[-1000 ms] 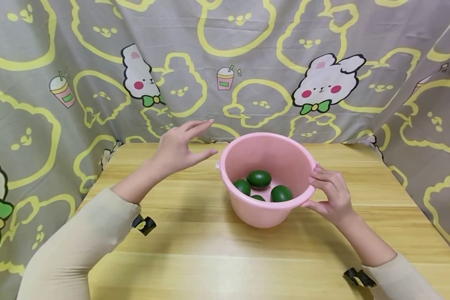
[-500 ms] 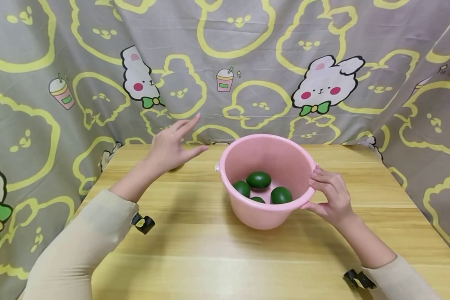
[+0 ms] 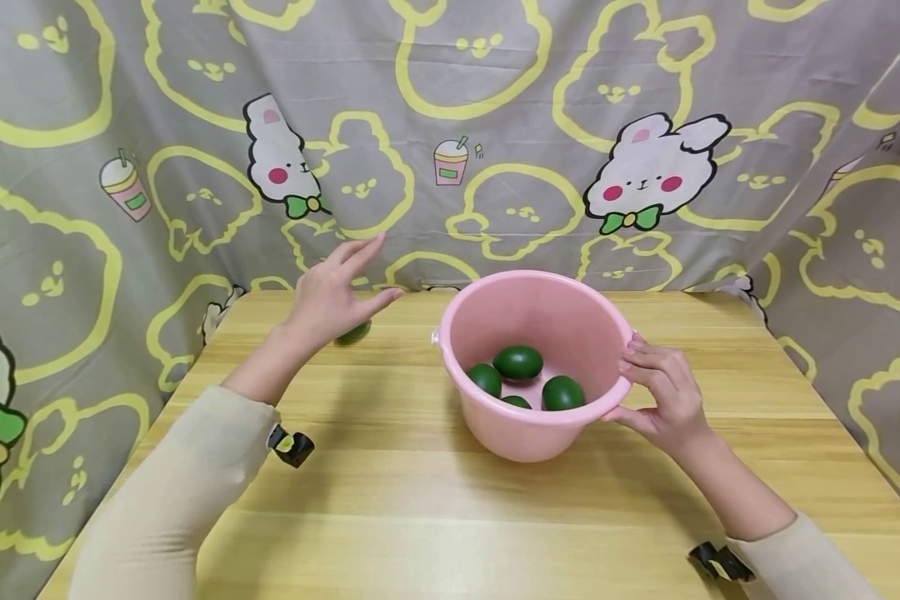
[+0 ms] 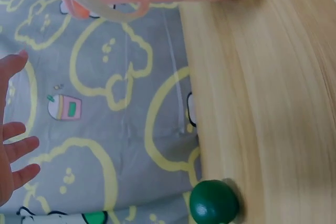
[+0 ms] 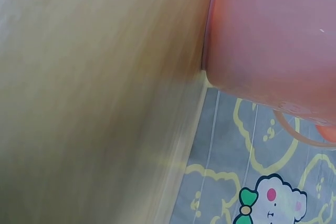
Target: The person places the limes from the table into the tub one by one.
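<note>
A pink plastic bucket point(image 3: 521, 433) stands on the table, mouth tipped slightly toward me. Several smooth, dark green, avocado-like fruits point(image 3: 518, 363) lie on its bottom. My right hand point(image 3: 666, 392) pinches the bucket's right rim, fingers over the edge and thumb below. My left hand point(image 3: 326, 298) hovers left of the bucket with fingers spread and nothing held. Just behind it on the table is another green fruit point(image 3: 354, 332), partly covered by the hand. The left wrist view shows this fruit point(image 4: 213, 202) whole, apart from the fingers point(image 4: 21, 149).
The wooden table point(image 3: 435, 533) reaches back to a grey curtain point(image 3: 495, 75) with yellow cartoon outlines, which also hangs at both sides. The bucket's pale handle point(image 4: 100, 9) hangs at its far side. Black wrist straps point(image 3: 291, 446) sit at both sleeves.
My left hand has moved left, away from the bucket, uncovering the green fruit on the table. The right hand and bucket have stayed in place.
</note>
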A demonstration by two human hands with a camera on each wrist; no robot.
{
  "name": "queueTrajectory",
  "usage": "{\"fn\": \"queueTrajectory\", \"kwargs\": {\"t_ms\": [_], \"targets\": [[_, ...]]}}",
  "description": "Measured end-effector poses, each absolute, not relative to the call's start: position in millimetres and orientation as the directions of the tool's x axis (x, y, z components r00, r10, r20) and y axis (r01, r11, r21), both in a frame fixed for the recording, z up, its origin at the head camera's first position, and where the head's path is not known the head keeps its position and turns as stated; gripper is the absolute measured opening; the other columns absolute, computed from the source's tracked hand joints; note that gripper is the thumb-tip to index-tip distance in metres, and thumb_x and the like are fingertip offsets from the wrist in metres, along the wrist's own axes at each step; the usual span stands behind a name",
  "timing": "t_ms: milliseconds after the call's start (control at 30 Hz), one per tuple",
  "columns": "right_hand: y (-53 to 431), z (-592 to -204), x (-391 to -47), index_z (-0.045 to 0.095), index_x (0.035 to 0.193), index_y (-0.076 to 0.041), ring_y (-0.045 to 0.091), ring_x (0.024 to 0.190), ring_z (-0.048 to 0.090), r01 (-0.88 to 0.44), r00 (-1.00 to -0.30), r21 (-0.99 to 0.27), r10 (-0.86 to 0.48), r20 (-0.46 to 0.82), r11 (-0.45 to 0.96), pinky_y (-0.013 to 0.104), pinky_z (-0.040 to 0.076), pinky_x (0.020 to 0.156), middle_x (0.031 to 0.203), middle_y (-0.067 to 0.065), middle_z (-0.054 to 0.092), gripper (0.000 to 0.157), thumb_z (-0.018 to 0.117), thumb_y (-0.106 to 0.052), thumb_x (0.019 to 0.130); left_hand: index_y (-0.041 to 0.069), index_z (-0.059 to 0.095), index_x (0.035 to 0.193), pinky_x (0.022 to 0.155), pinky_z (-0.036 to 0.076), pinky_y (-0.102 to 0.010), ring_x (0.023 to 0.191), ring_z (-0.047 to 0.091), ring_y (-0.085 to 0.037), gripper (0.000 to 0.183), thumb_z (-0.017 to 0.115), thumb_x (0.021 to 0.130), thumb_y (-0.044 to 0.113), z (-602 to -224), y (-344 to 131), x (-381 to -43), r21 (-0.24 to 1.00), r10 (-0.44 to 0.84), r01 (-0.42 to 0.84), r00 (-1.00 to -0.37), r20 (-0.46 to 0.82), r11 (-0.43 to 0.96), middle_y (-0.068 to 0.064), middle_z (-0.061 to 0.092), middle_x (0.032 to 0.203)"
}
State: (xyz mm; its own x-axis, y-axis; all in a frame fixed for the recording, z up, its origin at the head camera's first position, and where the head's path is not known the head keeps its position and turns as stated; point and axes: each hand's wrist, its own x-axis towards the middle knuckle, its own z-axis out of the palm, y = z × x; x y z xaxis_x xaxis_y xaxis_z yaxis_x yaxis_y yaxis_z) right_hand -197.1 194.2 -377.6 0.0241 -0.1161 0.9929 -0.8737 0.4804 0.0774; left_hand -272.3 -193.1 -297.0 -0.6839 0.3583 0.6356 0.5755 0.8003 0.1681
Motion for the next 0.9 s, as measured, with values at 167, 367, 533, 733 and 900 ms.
{"fn": "queueTrajectory", "kwargs": {"t_ms": [167,367,533,733,900], "targets": [[196.3,-380.6,-199.4,0.061,0.077,0.007,0.034,0.084,0.061,-0.872,0.030,0.083,-0.116,0.993,0.482,0.028,0.047,0.093,0.078,0.023,0.062,0.061,0.066,-0.053,0.078,0.019,0.047,0.141,0.048,0.037,-0.035,0.083,0.063,-0.028,0.075,0.077,0.076,0.043,-301.9,-196.7,-275.4,0.215,0.314,0.524,-0.739,0.596,0.824,-0.010,0.054,0.133],[196.2,-380.5,-200.0,0.061,0.076,0.007,0.033,0.084,0.061,-0.872,0.038,0.088,-0.113,0.993,0.481,0.028,0.046,0.093,0.077,0.023,0.062,0.061,0.066,-0.053,0.079,0.021,0.044,0.143,0.047,0.035,-0.034,0.082,0.063,-0.029,0.076,0.073,0.078,0.047,-305.9,-197.9,-279.1,0.231,0.297,0.486,-0.778,0.554,0.843,-0.008,0.052,0.137],[194.6,-377.9,-199.0,0.060,0.076,0.008,0.034,0.082,0.060,-0.874,0.044,0.093,-0.114,0.993,0.477,0.028,0.047,0.093,0.076,0.023,0.061,0.061,0.066,-0.053,0.079,0.020,0.040,0.145,0.049,0.036,-0.033,0.093,0.063,-0.032,0.078,0.071,0.080,0.048,-310.9,-201.4,-283.1,0.248,0.267,0.435,-0.821,0.505,0.866,-0.011,0.050,0.137],[191.4,-372.9,-196.0,0.059,0.075,0.009,0.031,0.086,0.062,-0.879,0.046,0.091,-0.106,0.993,0.469,0.027,0.046,0.093,0.076,0.023,0.061,0.061,0.065,-0.051,0.080,0.020,0.039,0.146,0.048,0.035,-0.033,0.091,0.063,-0.033,0.077,0.069,0.081,0.050,-320.5,-208.9,-291.3,0.276,0.235,0.391,-0.854,0.465,0.878,-0.012,0.049,0.138],[189.2,-370.8,-194.9,0.059,0.075,0.010,0.029,0.092,0.063,-0.885,0.051,0.092,-0.101,0.994,0.457,0.028,0.047,0.094,0.076,0.023,0.060,0.061,0.065,-0.051,0.080,0.023,0.038,0.146,0.051,0.037,-0.033,0.091,0.063,-0.033,0.076,0.067,0.082,0.052,-328.6,-216.4,-299.6,0.288,0.198,0.347,-0.875,0.441,0.893,-0.011,0.049,0.137]]}}
